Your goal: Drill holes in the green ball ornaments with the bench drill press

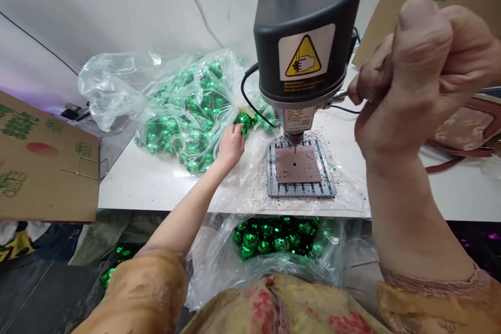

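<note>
My left hand [231, 145] reaches to the mouth of a clear plastic bag [113, 83], its fingers curled on a shiny green faceted ball [245, 119]. More such balls fill the bag. My right hand [422, 73] is raised at the right, closed around the feed handle [338, 96] of a small black bench drill press [305, 36]; the hand hides most of the handle. The drill's bit points down over a brown square block [298, 172] with a dark hole in its middle. That block lies on the slotted metal base [272, 188], and no ball sits on it.
Clear plastic sheeting with dark shavings covers the white table [129, 188] around the base. Below the table edge, an open bag holds several green balls [274, 240]. Cardboard boxes stand left [47, 162] and back right [387, 15]. A brown-trimmed bag [465, 125] lies at right.
</note>
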{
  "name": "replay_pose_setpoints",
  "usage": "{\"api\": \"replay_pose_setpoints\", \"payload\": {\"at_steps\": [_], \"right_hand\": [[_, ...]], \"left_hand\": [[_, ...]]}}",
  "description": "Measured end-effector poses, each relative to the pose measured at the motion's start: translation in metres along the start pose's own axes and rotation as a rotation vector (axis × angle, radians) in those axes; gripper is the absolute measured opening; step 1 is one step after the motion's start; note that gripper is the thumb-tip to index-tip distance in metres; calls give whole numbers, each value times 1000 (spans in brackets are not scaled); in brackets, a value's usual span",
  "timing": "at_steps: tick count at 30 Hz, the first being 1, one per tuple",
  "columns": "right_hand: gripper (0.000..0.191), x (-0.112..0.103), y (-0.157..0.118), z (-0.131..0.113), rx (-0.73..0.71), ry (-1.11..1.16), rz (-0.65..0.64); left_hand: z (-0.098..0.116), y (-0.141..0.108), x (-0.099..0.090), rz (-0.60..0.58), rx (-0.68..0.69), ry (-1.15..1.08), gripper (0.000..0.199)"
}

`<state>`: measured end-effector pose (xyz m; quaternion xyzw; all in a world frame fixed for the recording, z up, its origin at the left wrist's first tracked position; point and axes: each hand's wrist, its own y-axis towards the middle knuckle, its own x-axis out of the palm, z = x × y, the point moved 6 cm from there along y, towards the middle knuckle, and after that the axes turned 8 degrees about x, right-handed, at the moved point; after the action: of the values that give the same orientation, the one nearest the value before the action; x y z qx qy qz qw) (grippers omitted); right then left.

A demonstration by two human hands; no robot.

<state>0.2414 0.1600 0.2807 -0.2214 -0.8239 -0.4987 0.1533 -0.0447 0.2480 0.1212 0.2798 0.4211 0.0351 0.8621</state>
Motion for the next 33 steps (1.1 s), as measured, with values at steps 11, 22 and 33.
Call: {"api": "replay_pose_setpoints", "payload": {"at_steps": [11,22,33], "right_hand": [[50,-1,-5,-2,40,-59,24],[49,-1,-6,-4,59,-83,-36],[53,-2,-7,0,65,-136,-21]], "left_hand": [[-8,15,18,115,-291,-642,39],[57,-63,72,-78,-358,-958,59],[62,-59,80,-138,-126,-609,57]]}}
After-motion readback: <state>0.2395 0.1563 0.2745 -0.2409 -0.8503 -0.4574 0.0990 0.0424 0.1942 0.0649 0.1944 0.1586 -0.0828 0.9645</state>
